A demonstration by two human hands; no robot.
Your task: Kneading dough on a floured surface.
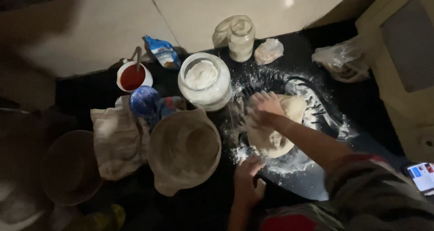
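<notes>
— Pressing down on the dough [275, 131], your right hand [264, 108] lay flat on its far end, fingers [257, 100] spread and released, gripping nothing.

— And your left hand [247, 179]?

— It sat at the near edge of the dough, just touching or just short of it; the light was too dim for you to tell. Its fingers were loosely curled, and whether they pinched any dough could not be made out.

— Where was the dough, exactly?

— It rested on the dark surface [361, 104], in the middle of a ring of scattered flour [316, 109]. Its long axis ran from you outward, leaning slightly to the right, so one end pointed at each of your hands. Your right hand was the one fully on it.

— What stood around you?

— To the left of the dough stood a big glass jar [204, 81] of flour, with a tan bowl [184, 149] nearer you. A smaller jar [240, 37] stood behind, a red-filled cup [133, 76] farther left, and a phone [422, 176] lay at your right elbow.
</notes>
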